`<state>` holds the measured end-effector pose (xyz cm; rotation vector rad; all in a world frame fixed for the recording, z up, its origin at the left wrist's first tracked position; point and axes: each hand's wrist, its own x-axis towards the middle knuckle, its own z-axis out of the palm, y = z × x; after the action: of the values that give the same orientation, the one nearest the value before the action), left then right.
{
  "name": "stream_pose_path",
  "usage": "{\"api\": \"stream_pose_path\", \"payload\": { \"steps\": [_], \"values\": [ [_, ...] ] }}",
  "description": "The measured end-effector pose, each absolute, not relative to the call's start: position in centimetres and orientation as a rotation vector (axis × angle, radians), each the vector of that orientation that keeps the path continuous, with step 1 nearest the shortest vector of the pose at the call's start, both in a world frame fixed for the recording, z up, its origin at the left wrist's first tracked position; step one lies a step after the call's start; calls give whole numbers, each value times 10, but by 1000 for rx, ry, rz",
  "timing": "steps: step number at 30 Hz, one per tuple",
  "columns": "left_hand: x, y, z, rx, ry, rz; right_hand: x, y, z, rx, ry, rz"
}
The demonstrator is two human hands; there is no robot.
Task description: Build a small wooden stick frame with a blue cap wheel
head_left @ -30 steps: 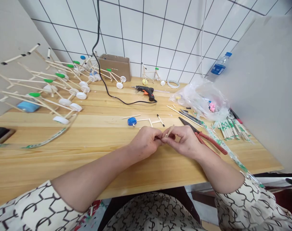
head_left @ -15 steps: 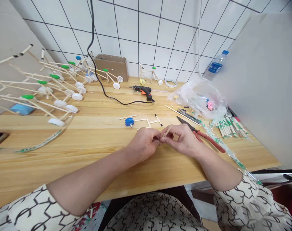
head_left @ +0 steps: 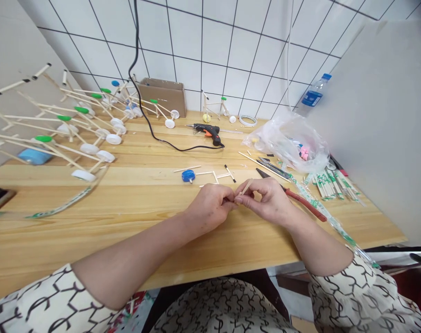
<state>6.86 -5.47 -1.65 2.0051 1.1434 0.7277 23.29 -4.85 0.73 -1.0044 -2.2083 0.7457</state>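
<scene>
The short, slim, pale wooden stick (head_left: 246, 186) is pinched between the thumb and fingers of your right hand (head_left: 271, 199), slanting up from your fingertips above the light wooden tabletop (head_left: 144, 185). Your left hand (head_left: 210, 208) is curled with its fingertips meeting the right's; you hide whatever may be between them, so I cannot tell whether it grips anything. Just beyond your hands lies a flat frame of thin pale sticks (head_left: 215, 177), with a black-tipped crosspiece at its right and a glossy blue round piece (head_left: 188, 175) at its left. Beside your right hand, partly covered by it, are the dark-nosed pliers with red handles (head_left: 306, 205). Farther back you have a black glue gun with an orange trigger (head_left: 212, 133), and to its right a crumpled clear plastic bag (head_left: 283, 134). At your far left stand several stick models with white discs and green ovals (head_left: 63, 119).
</scene>
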Motion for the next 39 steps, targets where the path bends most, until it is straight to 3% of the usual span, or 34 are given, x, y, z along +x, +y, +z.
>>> {"api": "stream_pose_path", "payload": {
  "steps": [26, 39],
  "values": [
    [69, -54, -19, 1886, 1092, 709, 232, -51, 5, -1001, -2226, 712],
    [67, -53, 0, 1410, 884, 627, 233, -39, 8, -1120, -1589, 1478]
  ]
}}
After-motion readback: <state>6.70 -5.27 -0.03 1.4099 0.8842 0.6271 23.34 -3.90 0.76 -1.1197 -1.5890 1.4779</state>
